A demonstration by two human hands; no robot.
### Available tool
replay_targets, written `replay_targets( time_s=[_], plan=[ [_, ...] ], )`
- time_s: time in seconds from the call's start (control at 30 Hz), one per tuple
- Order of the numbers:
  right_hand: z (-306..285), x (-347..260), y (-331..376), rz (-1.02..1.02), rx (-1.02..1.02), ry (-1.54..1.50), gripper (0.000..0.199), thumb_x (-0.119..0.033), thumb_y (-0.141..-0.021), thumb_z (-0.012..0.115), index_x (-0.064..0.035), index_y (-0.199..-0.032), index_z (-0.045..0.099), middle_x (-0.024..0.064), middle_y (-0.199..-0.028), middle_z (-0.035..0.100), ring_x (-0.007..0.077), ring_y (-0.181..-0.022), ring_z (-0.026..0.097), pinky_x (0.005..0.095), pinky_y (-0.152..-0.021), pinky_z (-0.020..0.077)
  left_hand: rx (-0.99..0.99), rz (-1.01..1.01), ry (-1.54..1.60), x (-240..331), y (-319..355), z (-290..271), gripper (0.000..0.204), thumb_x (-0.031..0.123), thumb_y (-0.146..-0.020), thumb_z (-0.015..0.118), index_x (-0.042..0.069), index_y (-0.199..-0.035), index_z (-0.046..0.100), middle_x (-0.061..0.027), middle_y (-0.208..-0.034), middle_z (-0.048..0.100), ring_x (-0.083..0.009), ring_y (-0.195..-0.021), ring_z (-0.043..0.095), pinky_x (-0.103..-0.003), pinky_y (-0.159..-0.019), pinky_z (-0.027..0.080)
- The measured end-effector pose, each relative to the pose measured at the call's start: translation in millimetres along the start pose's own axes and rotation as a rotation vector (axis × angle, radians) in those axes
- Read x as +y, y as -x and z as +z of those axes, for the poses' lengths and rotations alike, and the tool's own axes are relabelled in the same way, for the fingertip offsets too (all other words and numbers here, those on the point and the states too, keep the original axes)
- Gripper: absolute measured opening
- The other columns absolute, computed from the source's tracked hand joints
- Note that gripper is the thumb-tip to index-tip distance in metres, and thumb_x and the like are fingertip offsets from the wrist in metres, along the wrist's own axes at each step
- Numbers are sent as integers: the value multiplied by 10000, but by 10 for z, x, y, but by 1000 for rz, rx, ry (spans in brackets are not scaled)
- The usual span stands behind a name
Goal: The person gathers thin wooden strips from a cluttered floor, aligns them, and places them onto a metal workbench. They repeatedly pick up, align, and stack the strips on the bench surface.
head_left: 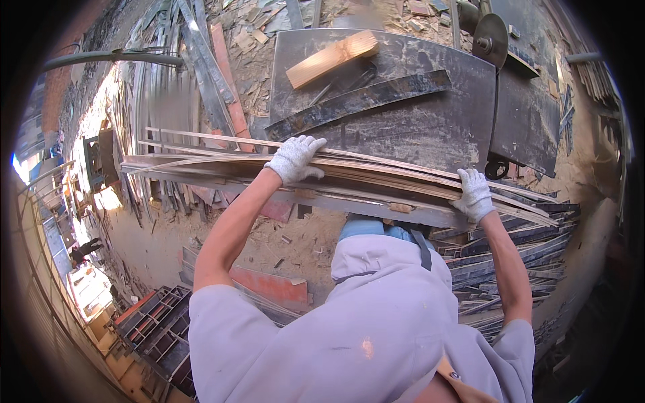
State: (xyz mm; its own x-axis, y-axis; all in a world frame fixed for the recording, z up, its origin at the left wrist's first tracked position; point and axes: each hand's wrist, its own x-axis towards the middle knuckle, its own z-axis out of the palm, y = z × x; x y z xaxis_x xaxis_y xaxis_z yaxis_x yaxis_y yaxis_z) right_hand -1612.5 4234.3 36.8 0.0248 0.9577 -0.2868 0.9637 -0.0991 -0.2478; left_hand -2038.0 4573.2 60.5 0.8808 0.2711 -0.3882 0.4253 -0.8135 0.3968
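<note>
One gloved left hand (294,160) and one gloved right hand (474,195) are clamping, well apart, a stack of long wooden strips (376,166) before the worker's waist (390,255); beyond, a pale wooden block (332,58) is lying on a dark table (430,134).

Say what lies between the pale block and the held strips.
Between block and strips, the head view shows a dark plank and thin pieces on the table.

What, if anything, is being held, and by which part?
A stack of long, thin strips: the left hand grips it left of its middle, the right hand nearer its right end.
</note>
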Motion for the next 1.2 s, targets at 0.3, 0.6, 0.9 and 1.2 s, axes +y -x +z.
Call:
replay_targets(
  time_s=[0.3, 0.6, 0.9, 1.2],
  plan=[
    [-2, -18, -153, 147, -156, -42, 1249, -378, -540, 953, -31, -1562, 324, 198, -1291, 520, 397, -1235, 495, 506, -1106, 383, -160, -75, -234, -138, -114, -59, 610, 97, -841, 681, 103, -1435, 542, -109, -1268, 661, -300, -1098, 663, -433, -964, 519],
    [83, -71, -14, 110, -58, -80, 1368, -387, -516, 964, -19, -1615, 237, 223, -1565, 376, 426, -1461, 346, 510, -1265, 243, 398, -329, -154, -220, 138, 367, 742, 162, -660, 845, 97, -1347, 574, -131, -1200, 580, -362, -1178, 554, -523, -1106, 423],
    [57, -19, -77, 98, 105, -229, 679, -395, -910, 738, -125, -1500, 537, 174, -1390, 600, 404, -1270, 540, 516, -1126, 381, 525, -195, -133, -299, 212, 427, 521, 211, -768, 829, 139, -1260, 676, -94, -1197, 641, -332, -1123, 601, -492, -958, 502],
    [145, 14, -156, 116, 82, -49, 653, -457, -946, 695, -43, -1433, 558, 199, -1210, 636, 407, -1148, 574, 498, -1051, 440, 236, -74, -154, -503, 61, 53, 344, 330, -877, 772, 127, -1137, 675, -96, -1072, 648, -338, -1022, 616, -482, -858, 506]
  ],
)
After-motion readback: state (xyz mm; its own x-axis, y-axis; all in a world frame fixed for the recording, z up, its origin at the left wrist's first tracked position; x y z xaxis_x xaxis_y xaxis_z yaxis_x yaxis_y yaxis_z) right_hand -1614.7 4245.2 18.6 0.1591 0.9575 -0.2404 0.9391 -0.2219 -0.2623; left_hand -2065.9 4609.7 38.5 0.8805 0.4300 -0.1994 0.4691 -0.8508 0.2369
